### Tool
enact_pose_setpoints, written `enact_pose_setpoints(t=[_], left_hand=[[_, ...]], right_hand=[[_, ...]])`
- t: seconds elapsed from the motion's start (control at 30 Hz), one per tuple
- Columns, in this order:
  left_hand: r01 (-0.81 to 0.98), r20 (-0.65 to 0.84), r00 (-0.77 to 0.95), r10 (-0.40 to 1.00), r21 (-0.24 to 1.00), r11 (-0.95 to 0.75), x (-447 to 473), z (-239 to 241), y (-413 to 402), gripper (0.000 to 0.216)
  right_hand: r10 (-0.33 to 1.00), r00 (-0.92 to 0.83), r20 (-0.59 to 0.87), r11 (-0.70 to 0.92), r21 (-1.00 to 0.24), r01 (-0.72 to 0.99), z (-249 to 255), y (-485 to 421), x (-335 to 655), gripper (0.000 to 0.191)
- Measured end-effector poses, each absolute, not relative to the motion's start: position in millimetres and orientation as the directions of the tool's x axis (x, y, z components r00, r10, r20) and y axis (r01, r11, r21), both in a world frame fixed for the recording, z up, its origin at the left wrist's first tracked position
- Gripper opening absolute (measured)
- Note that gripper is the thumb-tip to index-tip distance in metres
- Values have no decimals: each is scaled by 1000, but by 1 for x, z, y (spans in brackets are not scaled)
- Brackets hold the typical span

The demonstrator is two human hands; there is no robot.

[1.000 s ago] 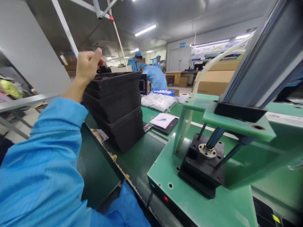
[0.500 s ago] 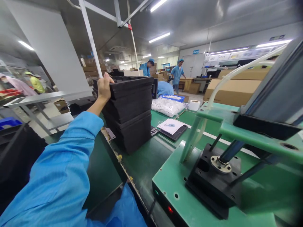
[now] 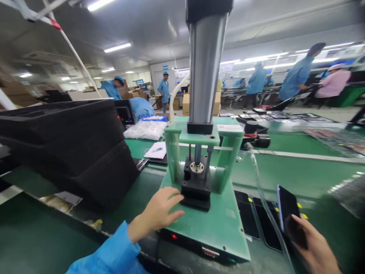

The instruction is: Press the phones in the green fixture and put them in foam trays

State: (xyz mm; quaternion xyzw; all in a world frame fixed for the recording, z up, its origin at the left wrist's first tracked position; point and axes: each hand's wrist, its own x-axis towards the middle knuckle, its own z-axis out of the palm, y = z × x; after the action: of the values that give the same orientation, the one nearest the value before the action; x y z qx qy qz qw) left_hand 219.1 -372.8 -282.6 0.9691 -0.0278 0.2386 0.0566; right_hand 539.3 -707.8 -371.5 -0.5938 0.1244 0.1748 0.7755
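While the phone [image 3: 288, 207] is gripped by the right hand [image 3: 313, 243], the press [image 3: 199, 128] at its ten o'clock is flanked by the open left hand [image 3: 158, 211]

We see a slim phone-like device [image 3: 287, 205] at the near right, its face dark and its left edge pale bluish. It is raised and tilted, gripped by its lower right part in our right hand [image 3: 318, 245]. Left of it, in the middle of the scene, we have a green press [image 3: 216, 228], standing upright with a silver cylinder [image 3: 203, 72] on top. Its rods run down to a black block [image 3: 196, 190], where we find a round, pale metal flange [image 3: 196, 168]. A red light [image 3: 174, 236] glows on the press's near face.
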Motion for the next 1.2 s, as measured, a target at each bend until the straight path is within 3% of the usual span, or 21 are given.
enact_pose_setpoints(t=[0.07,0.17,0.47,0.8,0.97,1.2], left_hand=[[0,328,942,66,195,-981,250,-301,-373,45],[50,221,970,103,236,-970,263,-309,-377,54],[35,446,895,13,-40,-999,226,-334,-386,48],[-133,347,921,-179,-154,-979,239,-320,-370,51],[-173,230,953,-200,-131,-976,254,-316,-365,63],[-142,253,954,-162,-98,-985,254,-317,-366,60]], right_hand=[[131,898,-420,319,-840,-439,-365,-702,537,39],[185,903,-388,389,-815,-430,-362,-698,538,38],[232,927,-294,474,-798,-372,-368,-703,546,42],[237,940,-244,482,-811,-332,-368,-704,545,43],[267,939,-215,452,-833,-319,-376,-704,548,49],[229,933,-276,431,-831,-352,-374,-701,546,51]])
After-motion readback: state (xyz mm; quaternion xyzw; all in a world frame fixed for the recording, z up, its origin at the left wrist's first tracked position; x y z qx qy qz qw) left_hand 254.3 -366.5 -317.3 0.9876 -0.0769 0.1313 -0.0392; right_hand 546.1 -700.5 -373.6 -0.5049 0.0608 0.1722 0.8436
